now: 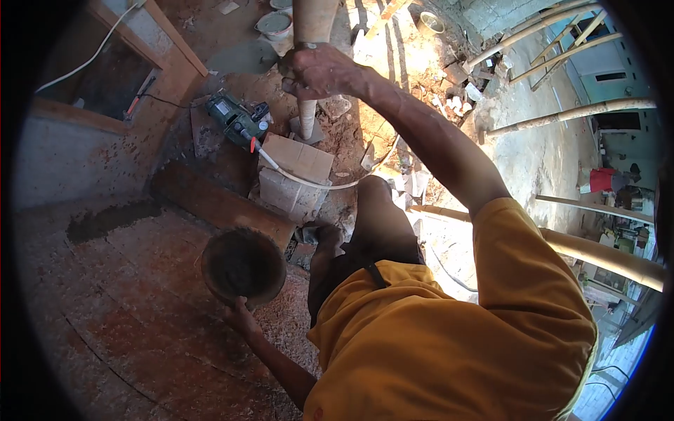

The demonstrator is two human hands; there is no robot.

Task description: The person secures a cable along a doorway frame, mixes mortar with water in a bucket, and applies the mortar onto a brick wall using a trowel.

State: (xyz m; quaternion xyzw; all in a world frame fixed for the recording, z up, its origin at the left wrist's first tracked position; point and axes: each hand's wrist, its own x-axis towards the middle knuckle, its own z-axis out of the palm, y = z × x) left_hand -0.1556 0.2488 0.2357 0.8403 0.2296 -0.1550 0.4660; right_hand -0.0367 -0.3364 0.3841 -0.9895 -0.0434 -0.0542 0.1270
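Note:
My left hand (242, 319) grips the near rim of a round dark bucket (210, 270), thumb over the edge. Dark grey material, like wet mortar, lies inside the bucket. It is held low at my left, close to the rough reddish wall surface (140, 316). My right arm reaches up and forward, and my right hand (323, 71) is closed around an upright round pole (307, 118). The pole stands on a small block at its foot. The fingers on its far side are partly hidden.
A green pump (232, 116) with a white hose (302, 181) sits ahead, near a cardboard box (295, 161). A plank (221, 203) lies below it. Buckets (275, 27) stand at the back. Rubble (460, 91) and bamboo poles (569, 116) are at the right. Another person (602, 179) is far right.

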